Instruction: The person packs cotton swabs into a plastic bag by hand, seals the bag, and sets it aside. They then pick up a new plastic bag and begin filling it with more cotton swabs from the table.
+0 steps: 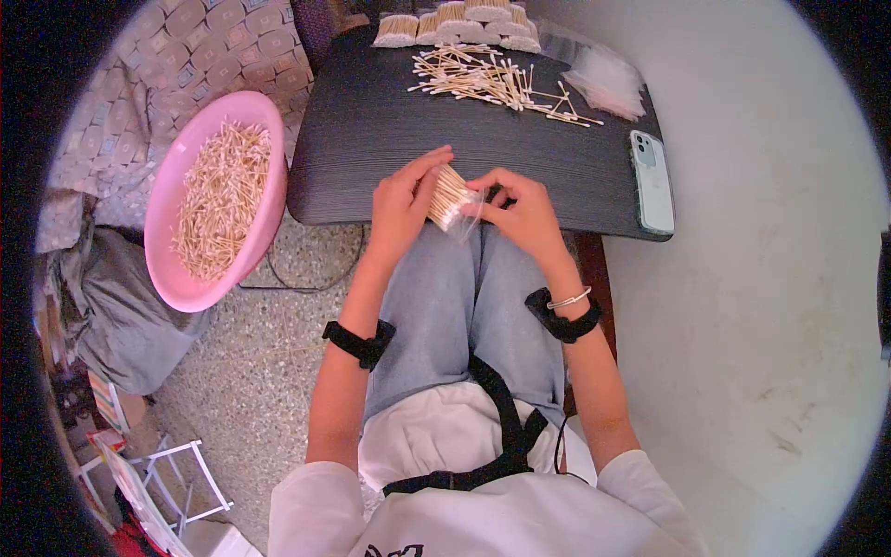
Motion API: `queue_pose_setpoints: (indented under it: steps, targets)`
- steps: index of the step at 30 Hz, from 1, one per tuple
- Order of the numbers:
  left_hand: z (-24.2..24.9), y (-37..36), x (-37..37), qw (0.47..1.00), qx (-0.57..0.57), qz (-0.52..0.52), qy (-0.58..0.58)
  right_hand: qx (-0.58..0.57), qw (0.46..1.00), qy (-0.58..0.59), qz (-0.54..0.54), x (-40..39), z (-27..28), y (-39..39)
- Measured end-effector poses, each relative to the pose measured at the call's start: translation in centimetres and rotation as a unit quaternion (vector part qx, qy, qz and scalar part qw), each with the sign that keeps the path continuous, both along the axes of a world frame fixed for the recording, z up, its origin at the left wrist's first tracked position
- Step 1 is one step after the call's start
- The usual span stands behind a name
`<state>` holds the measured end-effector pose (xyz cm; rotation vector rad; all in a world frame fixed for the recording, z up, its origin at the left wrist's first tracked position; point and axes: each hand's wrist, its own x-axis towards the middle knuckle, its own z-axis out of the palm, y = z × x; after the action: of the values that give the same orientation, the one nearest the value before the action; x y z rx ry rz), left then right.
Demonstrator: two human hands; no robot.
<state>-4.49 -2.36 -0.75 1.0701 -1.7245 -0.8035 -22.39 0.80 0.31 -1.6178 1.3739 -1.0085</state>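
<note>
Above my lap, at the near edge of the dark table, I hold a bundle of cotton swabs [449,199] in a clear plastic bag [469,223]. My left hand [405,200] wraps the bundle from the left, its fingers along the side. With thumb and fingers pinched, my right hand [520,212] grips the bag's edge on the right. The swabs lie side by side at a tilt, their white tips toward me. Farther back on the table is a loose pile of cotton swabs [483,76].
Packed swab bundles [455,23] are stacked at the table's [343,139] far edge, with clear empty bags [605,82] to their right. A phone [652,181] lies at the right edge. Left of the table stands a pink basin [160,213] full of swabs. A wall [742,278] rises on the right.
</note>
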Motion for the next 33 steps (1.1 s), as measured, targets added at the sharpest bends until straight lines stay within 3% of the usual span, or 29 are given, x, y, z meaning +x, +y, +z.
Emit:
queue_pose_setpoints:
  steps: [9,18,21,27,30,33]
  targets:
    - [-0.2,-0.1,0.0,1.000,-0.013,-0.002,0.002,0.001,0.998,-0.046,0.031,-0.2,0.3,-0.1]
    - [0.0,0.0,-0.1,1.000,-0.006,0.003,-0.004,0.031,0.999,0.006,0.009,0.2,0.4,0.0]
    - [0.0,0.0,-0.1,1.000,-0.012,0.006,-0.006,0.021,0.997,-0.066,0.041,-0.1,0.6,0.3]
    - [-0.4,0.0,-0.3,0.999,-0.014,0.033,-0.006,-0.037,0.986,-0.130,-0.097,0.9,0.3,1.7]
    - [-0.3,0.1,-0.5,0.998,-0.019,0.050,-0.015,-0.091,0.988,0.038,-0.115,0.7,0.5,2.9]
    - [-0.1,0.4,-0.6,0.998,-0.017,0.055,-0.021,-0.087,0.990,0.019,-0.109,1.3,0.8,3.5]
